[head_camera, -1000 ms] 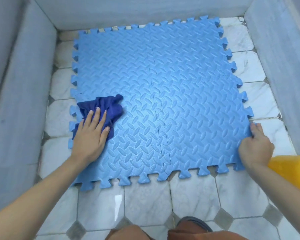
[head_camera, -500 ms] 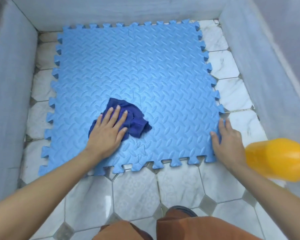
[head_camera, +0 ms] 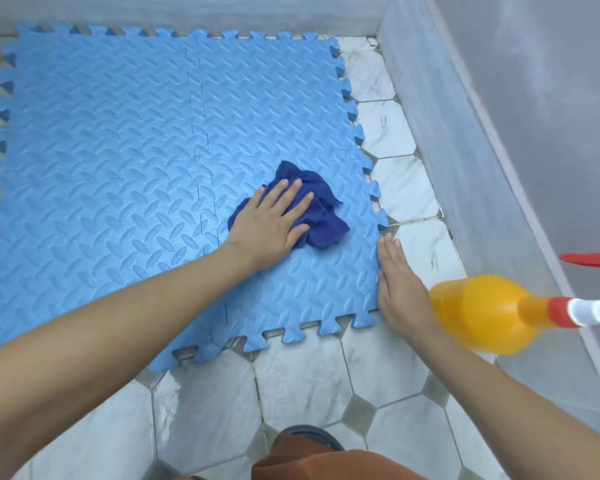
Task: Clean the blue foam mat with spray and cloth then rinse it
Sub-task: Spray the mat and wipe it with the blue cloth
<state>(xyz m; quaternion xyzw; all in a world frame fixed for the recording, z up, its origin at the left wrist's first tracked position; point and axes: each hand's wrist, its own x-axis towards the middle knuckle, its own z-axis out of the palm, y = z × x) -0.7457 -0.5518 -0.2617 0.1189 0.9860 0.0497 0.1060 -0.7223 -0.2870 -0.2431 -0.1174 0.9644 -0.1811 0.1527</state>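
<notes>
We see the blue foam mat (head_camera: 118, 168) lying flat on the tiled floor (head_camera: 309, 386), its far edge near the wall. The left hand (head_camera: 271, 225) lies palm down, fingers spread flat, pressing a dark blue cloth (head_camera: 321, 216) onto the mat's near right part; it presses rather than grips. The right hand (head_camera: 397, 289) rests flat and open along the mat's right edge, fingers together, touching the edge and holding nothing. Just beside that wrist we note an orange spray bottle (head_camera: 482, 313) with a red collar and white head, blurred, by the wall.
</notes>
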